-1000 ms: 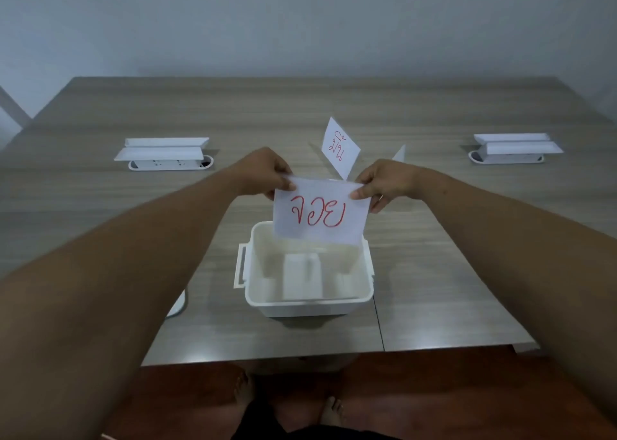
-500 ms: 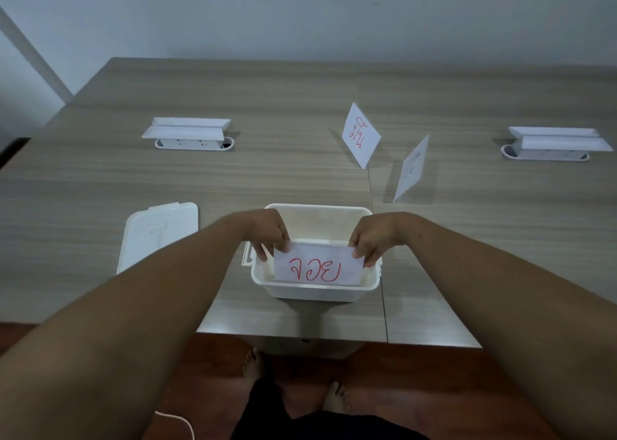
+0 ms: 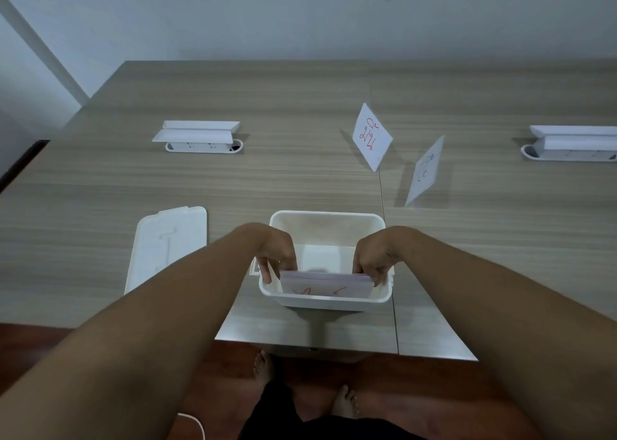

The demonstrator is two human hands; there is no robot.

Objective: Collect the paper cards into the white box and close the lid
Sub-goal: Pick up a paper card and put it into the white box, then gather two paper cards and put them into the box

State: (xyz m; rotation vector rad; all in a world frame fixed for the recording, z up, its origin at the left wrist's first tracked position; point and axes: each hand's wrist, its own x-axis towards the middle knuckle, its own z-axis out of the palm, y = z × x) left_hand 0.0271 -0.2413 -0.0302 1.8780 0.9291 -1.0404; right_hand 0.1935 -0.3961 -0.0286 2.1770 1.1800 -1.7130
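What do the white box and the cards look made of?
White box: likely moulded plastic, smooth and slightly glossy, with a rounded rim. Card in hands and the two standing cards: thin matte white paper, faintly see-through, with marker writing.

Box wall [image 3: 320, 301] hides the card's [image 3: 325, 284] lower half.

Bare forearms [image 3: 173, 306], no sleeves — dark trousers [image 3: 320, 429], bare feet [image 3: 345, 403].

Two white socket units [image 3: 199, 137] [image 3: 571, 144] on the wood-grain table [image 3: 233, 179], reddish floor [image 3: 417, 393] below
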